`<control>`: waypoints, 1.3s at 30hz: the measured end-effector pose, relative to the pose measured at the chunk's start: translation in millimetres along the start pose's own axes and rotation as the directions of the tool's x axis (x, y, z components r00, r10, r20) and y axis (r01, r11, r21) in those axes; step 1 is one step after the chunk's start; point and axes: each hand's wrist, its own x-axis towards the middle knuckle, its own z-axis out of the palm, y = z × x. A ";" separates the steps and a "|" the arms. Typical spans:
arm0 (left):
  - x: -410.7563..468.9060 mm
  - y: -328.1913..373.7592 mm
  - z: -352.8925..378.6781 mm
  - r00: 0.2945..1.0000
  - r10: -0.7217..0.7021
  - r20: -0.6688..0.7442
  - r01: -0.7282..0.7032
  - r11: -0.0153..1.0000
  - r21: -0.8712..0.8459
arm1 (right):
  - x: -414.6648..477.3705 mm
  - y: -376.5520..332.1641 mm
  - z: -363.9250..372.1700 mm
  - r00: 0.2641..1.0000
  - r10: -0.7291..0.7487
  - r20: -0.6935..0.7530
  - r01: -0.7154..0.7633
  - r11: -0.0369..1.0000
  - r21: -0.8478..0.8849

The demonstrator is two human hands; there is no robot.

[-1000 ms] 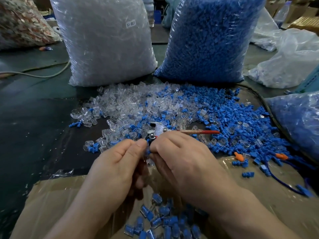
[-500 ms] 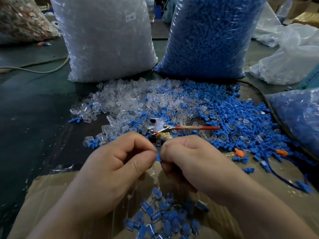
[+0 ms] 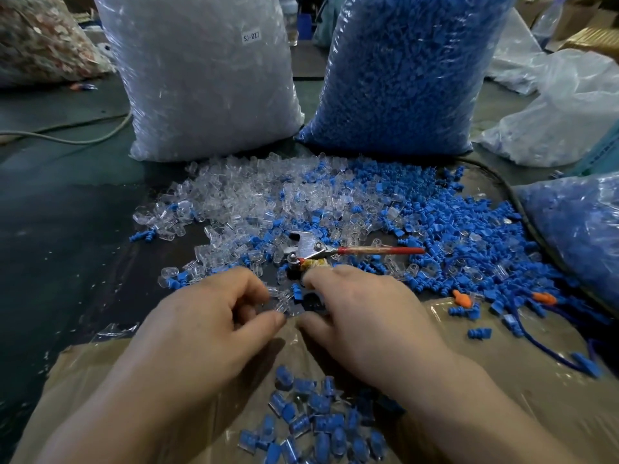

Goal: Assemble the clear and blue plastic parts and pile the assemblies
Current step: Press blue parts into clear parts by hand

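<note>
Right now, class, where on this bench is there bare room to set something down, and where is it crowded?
Bare: the dark tabletop on the left, bordered by the cable, the bag of clear parts and the loose clear parts; the brown cardboard between the right hand and the blue cord. Crowded: the middle around the red-handled tool, and the pile of assemblies.

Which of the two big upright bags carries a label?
The left bag of clear parts: white sticker near its top. The blue-parts bag shows none.

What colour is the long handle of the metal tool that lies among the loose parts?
Red. The handle shows best in the head view, which is the only one.
</note>
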 end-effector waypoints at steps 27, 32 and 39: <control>2.4 -3.6 33.1 0.991 -0.054 -0.121 -0.047 0.712 -0.700 | -5.4 -2.4 -13.2 0.983 0.142 0.113 -0.154 0.320 0.935; 2.8 -7.4 33.1 0.996 -0.044 -0.074 -0.034 0.585 -0.810 | -6.6 -2.4 -14.1 0.997 0.077 0.029 -0.056 0.383 0.922; 6.2 -6.0 31.4 0.998 -0.059 -0.039 -0.003 0.520 -0.854 | -6.8 0.1 -12.8 0.990 0.028 -0.138 0.087 0.649 0.756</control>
